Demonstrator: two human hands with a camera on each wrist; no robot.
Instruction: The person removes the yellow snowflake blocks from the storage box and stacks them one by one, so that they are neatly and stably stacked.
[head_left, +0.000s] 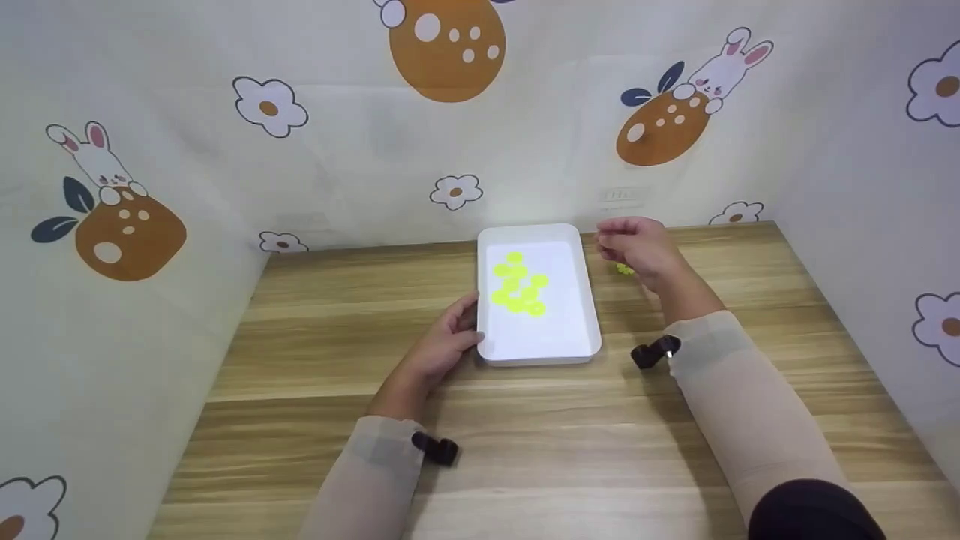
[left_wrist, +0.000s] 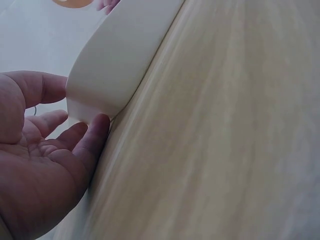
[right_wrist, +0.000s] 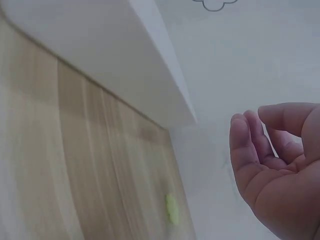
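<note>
A white rectangular tray [head_left: 555, 330] lies on the table with several bright yellow, roundish flat pieces [head_left: 516, 304] inside it. My left hand [head_left: 444, 346] holds the tray's left side; in the left wrist view its thumb meets the upper wall and its fingers reach the lower edge. To the right of the tray, my right hand [head_left: 637, 246] is raised above the table, fingers loosely bent and thumb close to them. Nothing shows between those fingertips in the right wrist view. Below that hand lies a yellow-green piece with a bumpy outline [right_wrist: 172, 209], partly covered in the head view.
The wood-grain table [head_left: 337, 337] is bordered at the back and both sides by pale cloth [head_left: 360, 150] printed with rabbits, oranges and flowers. The tray's far end stands close to the back cloth. A small black device [head_left: 435, 448] sits on each sleeve.
</note>
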